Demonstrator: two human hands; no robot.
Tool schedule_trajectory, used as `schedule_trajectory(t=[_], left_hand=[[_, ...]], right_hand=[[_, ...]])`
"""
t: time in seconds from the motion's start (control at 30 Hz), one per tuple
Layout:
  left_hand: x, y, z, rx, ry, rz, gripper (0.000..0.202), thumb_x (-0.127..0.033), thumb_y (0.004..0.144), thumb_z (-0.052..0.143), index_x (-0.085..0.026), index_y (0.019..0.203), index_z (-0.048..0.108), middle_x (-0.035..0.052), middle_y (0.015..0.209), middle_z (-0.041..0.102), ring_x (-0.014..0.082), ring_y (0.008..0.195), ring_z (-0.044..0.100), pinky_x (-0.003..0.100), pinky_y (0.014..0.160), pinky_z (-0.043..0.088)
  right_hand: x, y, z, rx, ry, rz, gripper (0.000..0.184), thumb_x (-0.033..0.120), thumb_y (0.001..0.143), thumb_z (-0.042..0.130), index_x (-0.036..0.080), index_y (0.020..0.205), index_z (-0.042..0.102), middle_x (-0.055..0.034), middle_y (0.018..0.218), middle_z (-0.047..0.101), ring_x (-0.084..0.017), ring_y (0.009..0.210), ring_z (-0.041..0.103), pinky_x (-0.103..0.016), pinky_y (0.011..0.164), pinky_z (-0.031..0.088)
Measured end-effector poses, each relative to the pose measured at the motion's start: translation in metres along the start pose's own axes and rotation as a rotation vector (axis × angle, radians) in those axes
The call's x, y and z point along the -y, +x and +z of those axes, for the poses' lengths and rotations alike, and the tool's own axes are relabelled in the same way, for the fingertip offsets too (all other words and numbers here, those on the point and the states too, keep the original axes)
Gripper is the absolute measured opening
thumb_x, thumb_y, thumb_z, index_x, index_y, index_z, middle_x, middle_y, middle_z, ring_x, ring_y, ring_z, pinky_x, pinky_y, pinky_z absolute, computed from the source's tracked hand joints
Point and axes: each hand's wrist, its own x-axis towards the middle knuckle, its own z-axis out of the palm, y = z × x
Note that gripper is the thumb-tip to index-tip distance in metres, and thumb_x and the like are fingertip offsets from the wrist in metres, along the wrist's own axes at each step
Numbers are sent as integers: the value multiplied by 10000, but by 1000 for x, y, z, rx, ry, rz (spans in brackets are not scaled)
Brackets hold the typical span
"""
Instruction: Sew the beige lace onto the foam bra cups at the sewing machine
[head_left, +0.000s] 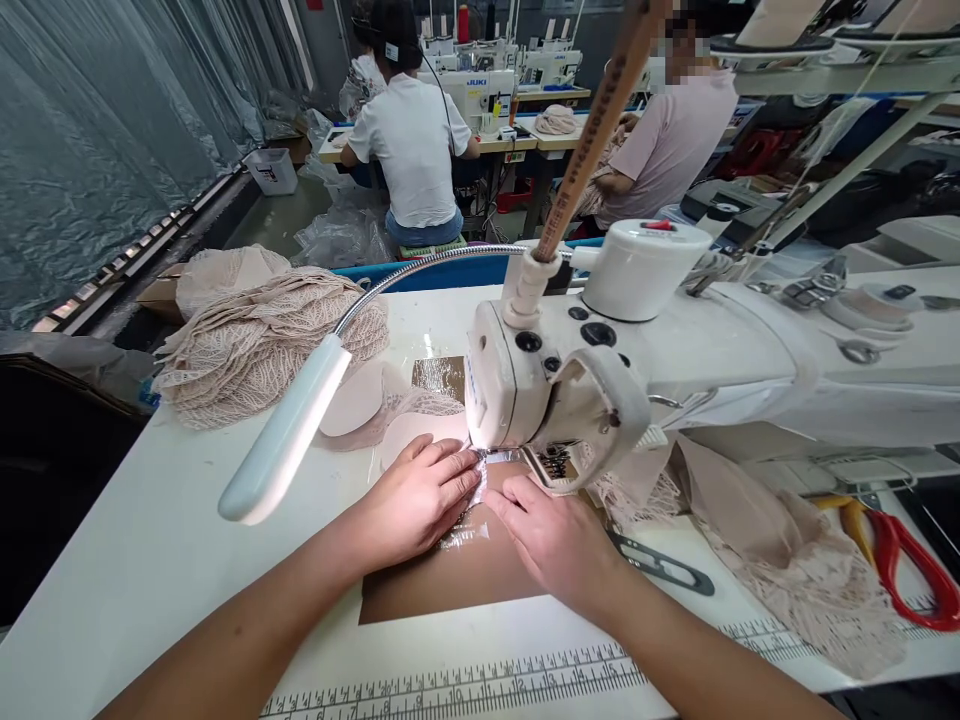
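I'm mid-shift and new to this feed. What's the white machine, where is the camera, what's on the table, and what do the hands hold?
The camera sits on the worker's head, looking down at their own hands. The white sewing machine carries a bendable lamp. The left hand and right hand press flat on a shiny thin piece by the needle; neither grips it. On the table lie a stack of lace pieces, beige fabric and red-handled scissors. A person in white and a person in pink sit behind.

The camera on my head looks forward and down, close over the sewing machine (517, 395) and white table (150, 560).
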Motion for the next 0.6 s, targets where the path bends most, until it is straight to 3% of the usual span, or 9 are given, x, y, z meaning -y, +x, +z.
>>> schedule_trajectory(t=[0.13, 0.27, 0.47, 0.6], left_hand=[[3, 0, 1, -25, -13, 8, 297, -214, 949, 444, -181, 1205, 590, 99, 1245, 596, 262, 1111, 498, 430, 911, 405], [4, 2, 3, -25, -14, 5, 297, -208, 948, 438, -176, 1197, 598, 103, 1246, 597, 266, 1121, 494, 430, 912, 411], [5, 5, 3, -55, -17, -33, 303, -186, 929, 452, -181, 1193, 600, 121, 1215, 609, 264, 1103, 522, 442, 924, 422], [5, 7, 3, -56, -6, -62, 294, -195, 939, 425, -185, 1168, 609, 125, 1220, 601, 264, 1099, 521, 441, 915, 426]], right_hand=[[2, 5, -2, -40, -53, 38, 462, 22, 745, 506, 211, 1145, 640, -46, 878, 617, -149, 668, 490, -286, 572, 308], [2, 9, 1, -13, -90, 92, 423, 35, 756, 521, 217, 1108, 668, -43, 959, 649, -167, 737, 530, -295, 578, 339], [0, 10, 7, -7, -81, 149, 536, 24, 749, 514, 250, 1228, 598, -25, 997, 665, -197, 820, 572, -313, 655, 388], [-1, 10, 6, -34, -37, 125, 487, 24, 774, 496, 236, 1196, 617, -34, 997, 663, -200, 838, 580, -318, 701, 404]])
